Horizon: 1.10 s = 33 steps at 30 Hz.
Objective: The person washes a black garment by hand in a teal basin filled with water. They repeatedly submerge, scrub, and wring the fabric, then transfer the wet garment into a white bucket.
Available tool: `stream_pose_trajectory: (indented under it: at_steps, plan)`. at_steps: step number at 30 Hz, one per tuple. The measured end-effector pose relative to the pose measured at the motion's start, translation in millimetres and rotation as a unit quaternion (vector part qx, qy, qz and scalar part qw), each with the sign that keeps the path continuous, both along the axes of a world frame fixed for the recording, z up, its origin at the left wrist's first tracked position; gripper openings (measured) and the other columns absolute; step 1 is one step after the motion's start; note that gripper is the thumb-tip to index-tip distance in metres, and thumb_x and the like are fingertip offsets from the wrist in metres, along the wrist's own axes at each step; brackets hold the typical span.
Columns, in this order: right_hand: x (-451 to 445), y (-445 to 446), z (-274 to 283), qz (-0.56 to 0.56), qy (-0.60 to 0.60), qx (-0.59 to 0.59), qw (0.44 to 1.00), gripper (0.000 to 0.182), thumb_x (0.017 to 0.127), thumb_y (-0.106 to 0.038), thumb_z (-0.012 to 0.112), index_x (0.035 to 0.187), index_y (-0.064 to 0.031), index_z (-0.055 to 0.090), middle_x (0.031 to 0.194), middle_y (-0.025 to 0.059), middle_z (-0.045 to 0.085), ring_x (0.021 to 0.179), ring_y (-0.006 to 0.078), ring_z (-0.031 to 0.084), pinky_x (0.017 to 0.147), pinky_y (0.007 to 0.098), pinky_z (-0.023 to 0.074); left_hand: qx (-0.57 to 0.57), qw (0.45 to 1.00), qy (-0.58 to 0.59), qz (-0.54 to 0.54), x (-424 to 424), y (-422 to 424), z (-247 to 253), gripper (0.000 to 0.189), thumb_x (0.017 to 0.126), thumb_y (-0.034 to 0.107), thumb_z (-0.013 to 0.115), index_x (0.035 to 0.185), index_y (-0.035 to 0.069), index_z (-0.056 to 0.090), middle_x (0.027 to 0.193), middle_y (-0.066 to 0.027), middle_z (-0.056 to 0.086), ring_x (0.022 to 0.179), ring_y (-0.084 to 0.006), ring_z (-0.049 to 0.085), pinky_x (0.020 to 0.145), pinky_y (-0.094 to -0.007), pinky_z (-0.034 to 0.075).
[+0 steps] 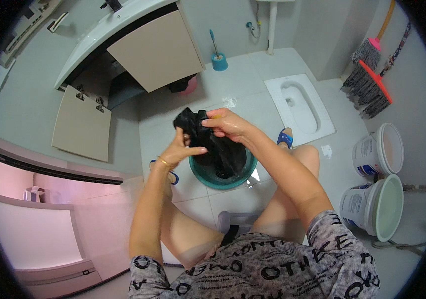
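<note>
A wet black cloth item [220,149] hangs from my hands into a green plastic basin [222,185] on the tiled floor between my feet. My right hand [228,124] pinches its upper edge, and a small yellow thing [216,116] shows at the fingers. On the other side, my left hand [183,147], with a gold bracelet at the wrist, has its fingers behind the cloth's upper left part and its thumb stretched out apart. Folds hide the fingertips of the left hand. The lower end of the cloth lies inside the basin.
Beyond the basin are a squat toilet [302,108], a blue toilet brush holder [219,62] and a vanity cabinet [157,48] with an opened door [82,125]. Mops [366,71] lean at the right wall. Two white buckets [366,155] stand at my right, one with water.
</note>
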State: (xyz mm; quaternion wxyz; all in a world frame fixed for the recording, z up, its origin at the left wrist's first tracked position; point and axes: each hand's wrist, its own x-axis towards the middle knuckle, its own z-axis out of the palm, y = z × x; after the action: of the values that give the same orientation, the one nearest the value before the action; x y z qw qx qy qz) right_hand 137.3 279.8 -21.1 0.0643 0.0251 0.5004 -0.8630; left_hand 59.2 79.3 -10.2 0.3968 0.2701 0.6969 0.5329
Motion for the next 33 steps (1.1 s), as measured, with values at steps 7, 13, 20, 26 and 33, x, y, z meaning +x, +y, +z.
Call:
stream_pose_trajectory:
  at_steps: [7,13,20,26,33]
  plan:
    - [0,20,-20,-0.158,-0.01,0.237,0.959,0.015,0.086,-0.018,0.065,0.079,-0.0056,0.063,0.064,-0.0019,0.052,0.053,0.006,0.045,0.046,0.0212,0.0362,0.12,0.976,-0.005,0.183,4,22,-58,0.041,0.08,-0.006,0.061,0.118,0.005,0.051,0.101,-0.0068,0.061,0.09,-0.0164,0.06,0.079,-0.0281,0.05]
    - [40,8,-113,-0.036,-0.121,0.366,0.922,0.013,0.077,-0.012,0.072,0.079,-0.0011,0.064,0.066,0.002,0.062,0.055,0.0088,0.056,0.048,0.0238,0.0476,0.084,0.948,-0.218,0.214,-7,30,-26,0.027,0.082,-0.001,0.06,0.108,0.003,0.054,0.097,-0.0111,0.062,0.086,-0.0218,0.063,0.077,-0.0358,0.055]
    - [52,-52,-88,-0.304,0.079,0.389,0.866,0.032,0.07,-0.012,0.078,0.092,0.0002,0.058,0.072,0.0121,0.06,0.069,0.0251,0.059,0.066,0.0326,0.0482,0.13,0.864,-0.402,0.275,-15,17,-23,0.022,0.087,0.002,0.054,0.106,-0.008,0.053,0.108,-0.0194,0.061,0.1,-0.0328,0.06,0.093,-0.0426,0.05]
    - [24,-45,-102,-0.228,0.028,0.482,0.846,0.037,0.073,-0.024,0.074,0.09,0.0073,0.063,0.075,0.0217,0.063,0.062,0.0388,0.06,0.063,0.0418,0.0511,0.225,0.812,-0.458,0.282,-5,21,-19,0.023,0.082,-0.006,0.047,0.105,-0.011,0.049,0.108,-0.0228,0.057,0.106,-0.0348,0.055,0.1,-0.0431,0.043]
    - [43,2,-101,0.012,-0.093,-0.07,0.993,0.018,0.093,-0.025,0.06,0.081,-0.0121,0.054,0.062,-0.0051,0.042,0.044,0.0057,0.033,0.044,0.0219,0.0315,0.322,0.827,-0.343,0.307,-36,-20,-9,0.071,0.078,-0.011,0.047,0.144,0.001,0.025,0.11,-0.0182,0.05,0.108,-0.0324,0.051,0.102,-0.0449,0.04]
